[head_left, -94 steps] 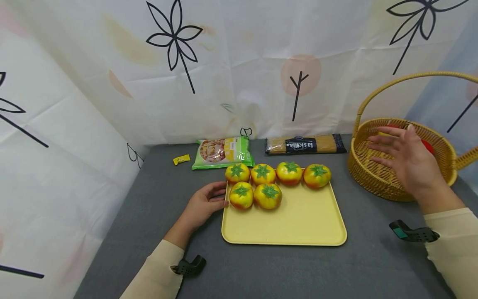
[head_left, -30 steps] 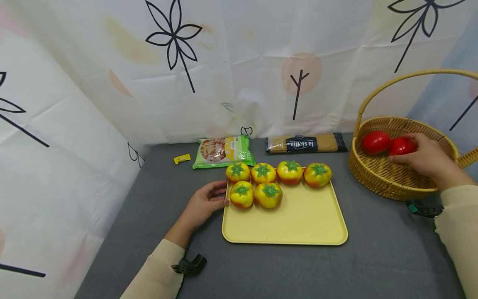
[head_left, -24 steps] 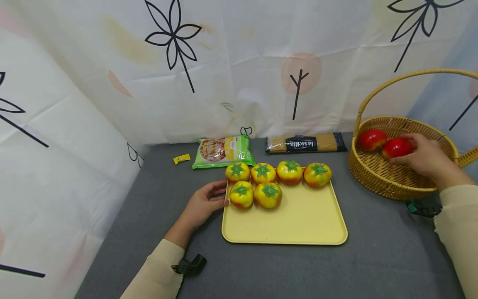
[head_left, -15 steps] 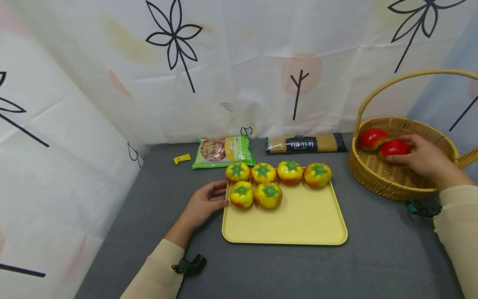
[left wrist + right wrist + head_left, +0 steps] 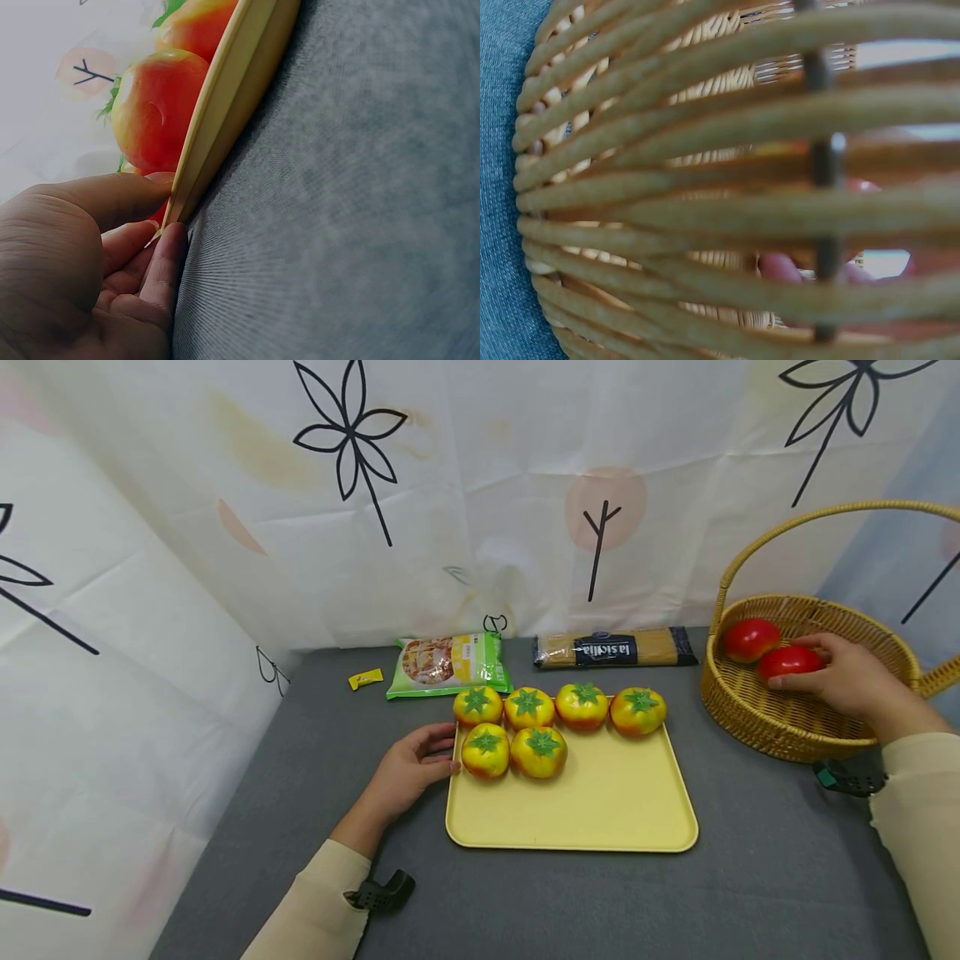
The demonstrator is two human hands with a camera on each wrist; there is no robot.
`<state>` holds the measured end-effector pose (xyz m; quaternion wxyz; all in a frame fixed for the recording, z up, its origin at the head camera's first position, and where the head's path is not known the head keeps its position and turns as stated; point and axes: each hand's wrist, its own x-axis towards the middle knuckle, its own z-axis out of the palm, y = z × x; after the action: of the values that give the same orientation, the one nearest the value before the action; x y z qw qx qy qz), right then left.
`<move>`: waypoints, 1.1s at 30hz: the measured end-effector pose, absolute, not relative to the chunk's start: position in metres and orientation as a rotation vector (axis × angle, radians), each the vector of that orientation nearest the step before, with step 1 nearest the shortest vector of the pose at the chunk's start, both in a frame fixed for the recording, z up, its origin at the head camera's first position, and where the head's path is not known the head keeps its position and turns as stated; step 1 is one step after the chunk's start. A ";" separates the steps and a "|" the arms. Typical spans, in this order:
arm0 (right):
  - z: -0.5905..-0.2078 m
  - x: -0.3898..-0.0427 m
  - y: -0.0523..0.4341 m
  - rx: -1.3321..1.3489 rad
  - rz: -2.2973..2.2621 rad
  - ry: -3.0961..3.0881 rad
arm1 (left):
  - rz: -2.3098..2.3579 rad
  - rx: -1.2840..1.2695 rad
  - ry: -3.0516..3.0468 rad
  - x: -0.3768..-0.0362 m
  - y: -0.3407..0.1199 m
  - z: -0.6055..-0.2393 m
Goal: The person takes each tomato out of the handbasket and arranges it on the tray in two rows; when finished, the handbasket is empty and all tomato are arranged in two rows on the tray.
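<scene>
Red tomato (image 5: 787, 661) sat inside the wicker basket (image 5: 757, 714), under the fingers of our right hand (image 5: 851, 681), which curled round it from the near side and gripped it; a second red tomato (image 5: 750, 637) lay just beyond the fingertips, touching the first or very nearly; through the right wrist view we saw only the basket's woven wall (image 5: 667, 187) with fingertips (image 5: 778, 267) and a glimpse of red behind it, so the grip itself showed best from the head. Our left hand (image 5: 408, 770) lay at the yellow tray (image 5: 600, 810), thumb over the rim (image 5: 217, 127) and fingers tucked beneath its edge, narrowly closed on it, we judged to keep the tray steady; six yellow-red tomatoes (image 5: 525, 727) stood just past those fingers in two rows. Farther off lay a green packet (image 5: 446, 667), a spaghetti pack (image 5: 611, 650) and a small yellow wrapper (image 5: 364, 679) on the grey cloth (image 5: 525, 902).
</scene>
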<state>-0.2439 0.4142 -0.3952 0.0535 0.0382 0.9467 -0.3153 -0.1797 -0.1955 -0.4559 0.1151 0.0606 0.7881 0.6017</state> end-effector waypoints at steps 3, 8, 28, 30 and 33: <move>-0.395 -0.241 0.412 0.169 -0.990 2.928 | 1.760 0.176 2.313 -0.180 -0.196 -0.456; -0.391 -0.237 0.409 0.301 -1.126 2.918 | 1.756 0.172 2.315 -0.180 -0.196 -0.457; -0.384 -0.227 0.404 0.444 -1.440 2.895 | 1.733 0.169 2.330 -0.181 -0.197 -0.459; -0.384 -0.225 0.402 0.429 -1.412 2.932 | 1.736 0.171 2.327 -0.181 -0.197 -0.459; -0.382 -0.223 0.401 0.406 -1.371 2.978 | 1.738 0.171 2.327 -0.181 -0.197 -0.459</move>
<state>-0.2232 0.4015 -0.3823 -0.0807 0.1224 0.8985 -0.4138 -0.1811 -0.1966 -0.4588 0.1158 0.0585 0.7945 0.5933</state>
